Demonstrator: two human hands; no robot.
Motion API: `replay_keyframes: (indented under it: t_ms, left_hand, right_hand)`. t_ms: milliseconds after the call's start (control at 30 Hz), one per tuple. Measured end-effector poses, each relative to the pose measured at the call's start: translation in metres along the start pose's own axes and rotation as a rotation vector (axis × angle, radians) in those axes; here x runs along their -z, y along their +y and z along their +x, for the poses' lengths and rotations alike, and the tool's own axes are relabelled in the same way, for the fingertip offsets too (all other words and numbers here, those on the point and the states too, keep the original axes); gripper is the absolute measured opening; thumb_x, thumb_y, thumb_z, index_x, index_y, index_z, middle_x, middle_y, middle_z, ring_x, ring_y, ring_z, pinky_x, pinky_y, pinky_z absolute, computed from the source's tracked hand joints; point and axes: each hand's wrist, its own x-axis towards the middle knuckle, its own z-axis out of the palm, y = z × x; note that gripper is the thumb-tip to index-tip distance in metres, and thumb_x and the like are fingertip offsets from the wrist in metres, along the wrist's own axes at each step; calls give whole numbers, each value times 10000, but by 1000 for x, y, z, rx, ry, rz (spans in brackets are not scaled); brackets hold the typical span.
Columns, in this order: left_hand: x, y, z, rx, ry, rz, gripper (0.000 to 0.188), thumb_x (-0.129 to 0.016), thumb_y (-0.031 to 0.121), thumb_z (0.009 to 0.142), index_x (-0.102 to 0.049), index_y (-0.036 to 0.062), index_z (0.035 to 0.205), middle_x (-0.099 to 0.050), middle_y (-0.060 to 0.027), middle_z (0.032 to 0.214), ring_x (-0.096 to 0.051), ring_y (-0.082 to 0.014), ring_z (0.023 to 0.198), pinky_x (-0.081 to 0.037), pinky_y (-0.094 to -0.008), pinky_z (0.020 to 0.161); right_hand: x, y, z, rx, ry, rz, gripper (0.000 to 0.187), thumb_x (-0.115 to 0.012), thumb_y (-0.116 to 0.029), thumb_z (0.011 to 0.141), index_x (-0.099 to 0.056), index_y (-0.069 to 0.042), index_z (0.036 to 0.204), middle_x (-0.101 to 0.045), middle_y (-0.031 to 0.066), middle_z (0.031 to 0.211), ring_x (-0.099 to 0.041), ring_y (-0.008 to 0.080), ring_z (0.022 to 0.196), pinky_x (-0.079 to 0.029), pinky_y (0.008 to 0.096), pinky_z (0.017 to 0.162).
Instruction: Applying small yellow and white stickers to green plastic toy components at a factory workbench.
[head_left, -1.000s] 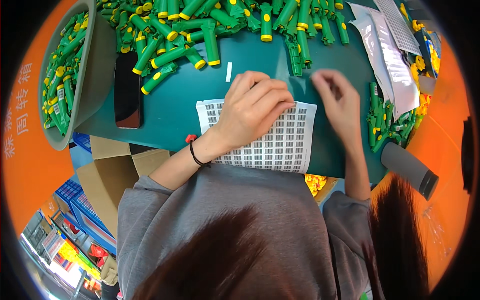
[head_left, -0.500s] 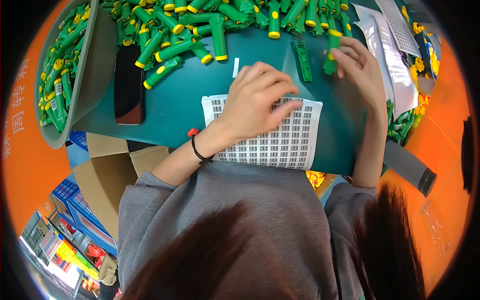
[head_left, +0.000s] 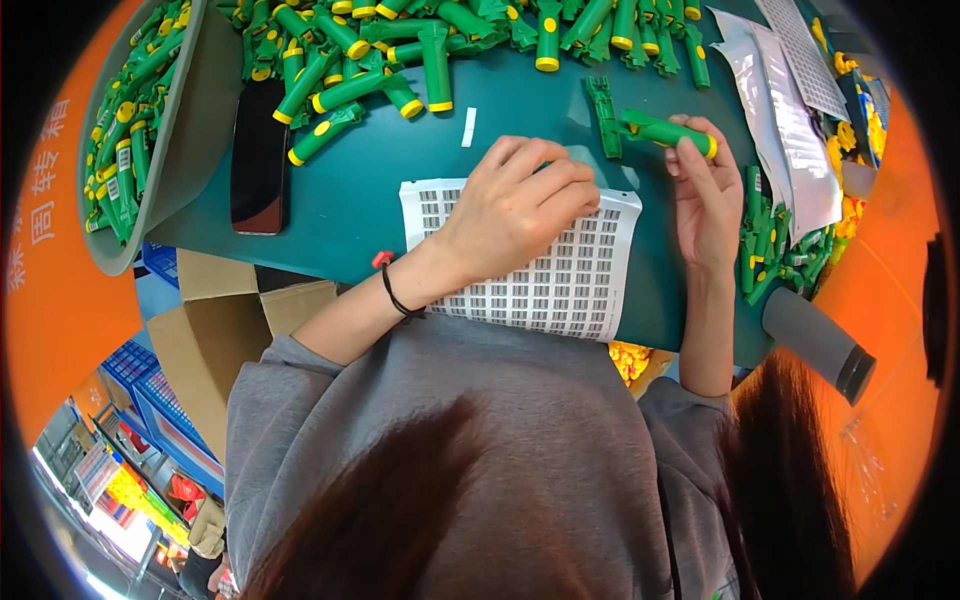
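Note:
A white sheet of small barcode labels (head_left: 540,288) lies along the near edge of the green tabletop. My left hand (head_left: 515,215) rests over its upper part, fingers curled together near the sheet's top right; whatever lies between the fingertips is hidden. To the right of the sheet, my right hand (head_left: 710,205) grips a green toy tube with a yellow end (head_left: 665,131) between thumb and fingers, held almost level. Just left of that tube lies a loose green plastic piece with an open channel (head_left: 604,118). A small white strip (head_left: 469,127) sits beyond my left hand.
Several similar green tubes (head_left: 436,70) are heaped along the far side. A grey bin (head_left: 185,130) of tubes stands left, beside a dark phone (head_left: 260,165). Silvery plastic bags (head_left: 770,110) and a grey cup (head_left: 805,330) are at right; an open cardboard box (head_left: 215,350) is lower left.
My right hand has come nearer and turned the tube from upright to nearly level, its yellow end now to the right. My left hand's fingers have drawn together over the label sheet.

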Motion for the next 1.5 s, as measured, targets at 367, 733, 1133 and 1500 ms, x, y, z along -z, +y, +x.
replay_keyframes:
  t_ms: [367,733,1133,1500]
  left_hand:
    - [32,-10,38,62,-20,-153,159,-783,91,766,-696,85,899,-684,-37,952,-628,-233,868,-478,-359,731]
    - [12,-11,3,-219,-79,-151,144,-742,135,798,-694,67,915,-693,-48,1003,-630,-213,902,-494,-324,730]
    - [65,1,51,611,-297,-762,94,-713,88,899,-708,5,942,-701,-57,1015,-644,-123,951,-503,-290,886]
    - [75,0,61,612,-507,-623,133,-722,83,901,-697,-34,959,-703,-53,936,-659,-121,868,-533,-274,830]
  right_hand:
    - [-18,4,-16,223,-27,-176,324,-623,66,924,-564,40,1242,-605,141,1266,-616,181,1104,-493,302,960]
    - [-33,36,-27,-29,78,-47,344,-558,-3,996,-480,49,1327,-567,155,1285,-646,203,1063,-555,341,951]
    - [-41,18,-40,146,-194,-206,406,-653,122,895,-560,72,1287,-632,176,1251,-624,226,1156,-529,341,997]
    - [-40,13,-46,139,-230,-244,408,-679,110,882,-583,84,1278,-643,178,1231,-641,224,1121,-541,336,990]
